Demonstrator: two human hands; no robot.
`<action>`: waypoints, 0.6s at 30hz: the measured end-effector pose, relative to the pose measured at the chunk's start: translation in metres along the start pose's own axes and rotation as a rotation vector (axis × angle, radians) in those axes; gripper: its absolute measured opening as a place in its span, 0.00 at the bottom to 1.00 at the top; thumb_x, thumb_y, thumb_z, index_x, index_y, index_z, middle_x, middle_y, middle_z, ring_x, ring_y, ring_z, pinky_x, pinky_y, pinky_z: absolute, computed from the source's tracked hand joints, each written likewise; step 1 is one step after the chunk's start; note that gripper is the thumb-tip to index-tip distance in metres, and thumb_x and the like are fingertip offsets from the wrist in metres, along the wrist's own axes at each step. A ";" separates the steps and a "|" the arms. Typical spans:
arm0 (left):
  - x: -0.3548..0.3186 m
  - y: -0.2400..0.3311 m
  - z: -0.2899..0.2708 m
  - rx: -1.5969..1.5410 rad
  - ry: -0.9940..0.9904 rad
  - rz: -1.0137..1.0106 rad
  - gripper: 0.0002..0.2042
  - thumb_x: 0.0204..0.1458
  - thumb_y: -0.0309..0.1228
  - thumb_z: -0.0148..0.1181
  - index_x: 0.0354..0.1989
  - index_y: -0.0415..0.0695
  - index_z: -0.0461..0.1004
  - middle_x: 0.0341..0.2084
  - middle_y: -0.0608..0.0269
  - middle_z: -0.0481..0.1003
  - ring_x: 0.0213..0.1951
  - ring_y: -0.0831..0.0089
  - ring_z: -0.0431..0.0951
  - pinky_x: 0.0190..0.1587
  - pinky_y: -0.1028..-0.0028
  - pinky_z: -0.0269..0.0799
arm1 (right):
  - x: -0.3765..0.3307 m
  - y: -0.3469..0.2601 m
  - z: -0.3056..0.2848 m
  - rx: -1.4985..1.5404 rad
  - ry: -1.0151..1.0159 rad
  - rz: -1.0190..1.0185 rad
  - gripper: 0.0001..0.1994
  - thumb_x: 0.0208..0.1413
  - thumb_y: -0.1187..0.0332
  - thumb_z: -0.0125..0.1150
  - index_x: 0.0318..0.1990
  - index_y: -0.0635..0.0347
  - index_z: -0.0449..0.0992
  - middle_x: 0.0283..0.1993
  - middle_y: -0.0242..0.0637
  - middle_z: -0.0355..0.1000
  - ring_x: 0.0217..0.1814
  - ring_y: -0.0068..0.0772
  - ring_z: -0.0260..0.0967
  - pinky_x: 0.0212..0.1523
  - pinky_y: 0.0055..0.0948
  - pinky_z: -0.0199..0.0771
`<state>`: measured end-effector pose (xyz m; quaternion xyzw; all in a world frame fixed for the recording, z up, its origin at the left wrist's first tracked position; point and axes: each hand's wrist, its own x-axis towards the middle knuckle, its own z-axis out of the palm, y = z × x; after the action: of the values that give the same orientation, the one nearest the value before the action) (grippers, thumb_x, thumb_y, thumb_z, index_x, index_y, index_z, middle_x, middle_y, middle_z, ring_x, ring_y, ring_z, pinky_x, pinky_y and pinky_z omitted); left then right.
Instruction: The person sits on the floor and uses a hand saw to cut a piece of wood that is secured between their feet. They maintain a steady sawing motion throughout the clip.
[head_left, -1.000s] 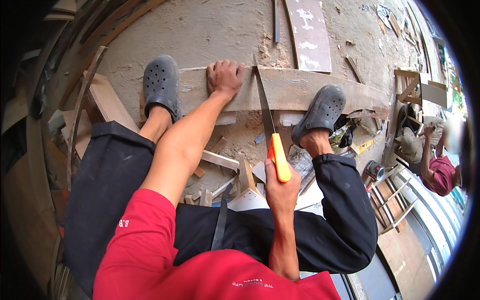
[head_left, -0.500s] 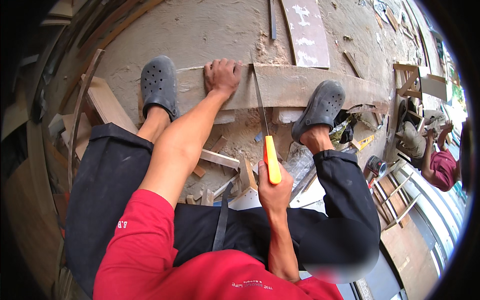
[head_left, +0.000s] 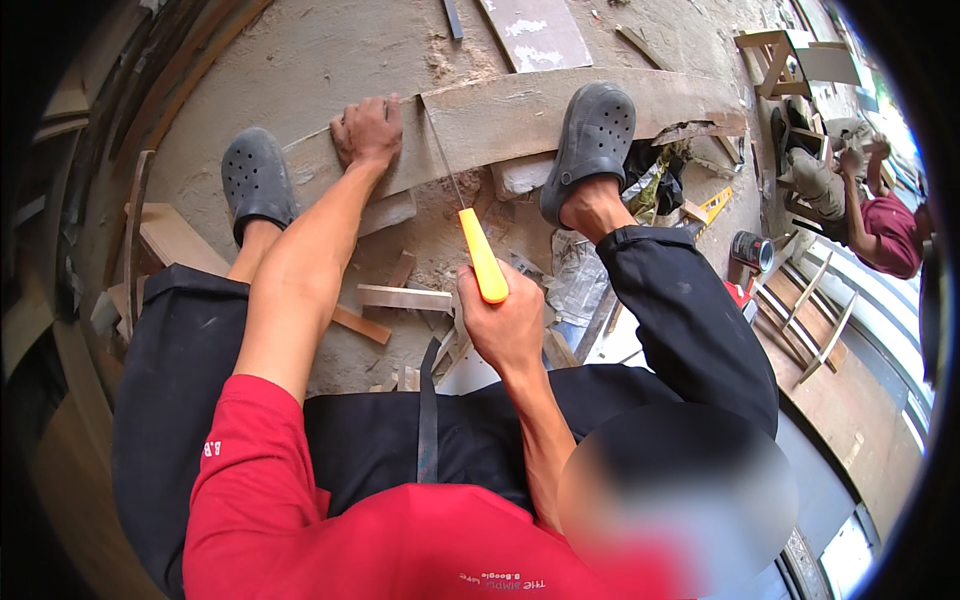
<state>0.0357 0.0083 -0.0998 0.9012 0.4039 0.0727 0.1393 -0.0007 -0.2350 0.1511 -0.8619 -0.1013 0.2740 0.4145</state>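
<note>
While the person sits over the work, the scene runs from biggest to smallest like this:

Floor: a dusty concrete floor (head_left: 300, 60) scattered with sawdust and offcuts, seen between the person's knees.
Legs: 2 legs in dark trousers, spread wide either side of the work.
Plank: a long pale wooden plank (head_left: 520, 115) lying crosswise on the floor, bent by the lens; both feet and 1 hand press on it.
Co-worker: a second person in a dark red top (head_left: 885, 235) at the far right edge, crouched, well apart from the plank.
Shoes: 2 grey perforated clogs, the left clog (head_left: 255, 180) on the plank's left end, the right clog (head_left: 592, 135) on the plank right of the cut.
Left hand: the left hand (head_left: 368, 132) lies flat and open, palm down, fingers spread on the plank just left of the blade.
Right hand: the right hand (head_left: 505, 325) is closed in a fist around the saw's handle, below the plank.
Saw: a handsaw (head_left: 478, 250) with an orange-yellow handle and a thin dark blade; the blade meets the plank's top edge between the left hand and the right clog.
Scraps: short wooden offcuts (head_left: 405, 297) lying on the floor just left of the right hand.
</note>
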 end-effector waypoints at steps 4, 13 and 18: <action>-0.003 0.001 0.007 0.026 0.035 0.026 0.23 0.63 0.50 0.42 0.34 0.48 0.80 0.37 0.60 0.79 0.45 0.61 0.73 0.53 0.57 0.55 | -0.001 -0.002 -0.002 -0.085 0.026 -0.047 0.10 0.54 0.67 0.62 0.28 0.66 0.74 0.21 0.52 0.70 0.24 0.54 0.71 0.27 0.40 0.68; -0.011 0.005 -0.001 -0.026 0.074 0.045 0.21 0.62 0.48 0.44 0.32 0.46 0.79 0.34 0.60 0.78 0.43 0.62 0.73 0.52 0.58 0.55 | 0.000 -0.018 -0.008 -0.102 -0.033 0.067 0.09 0.54 0.69 0.63 0.29 0.67 0.75 0.21 0.50 0.69 0.21 0.51 0.69 0.25 0.40 0.67; -0.010 0.006 0.003 -0.032 0.029 0.031 0.21 0.62 0.48 0.45 0.33 0.46 0.79 0.36 0.60 0.79 0.45 0.61 0.74 0.53 0.58 0.56 | -0.058 -0.020 -0.018 -0.028 0.023 -0.018 0.08 0.55 0.72 0.64 0.37 0.70 0.77 0.22 0.43 0.71 0.22 0.29 0.70 0.27 0.30 0.68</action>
<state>0.0336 -0.0036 -0.1015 0.9038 0.3908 0.0943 0.1465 -0.0376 -0.2570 0.1978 -0.8698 -0.1082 0.2586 0.4061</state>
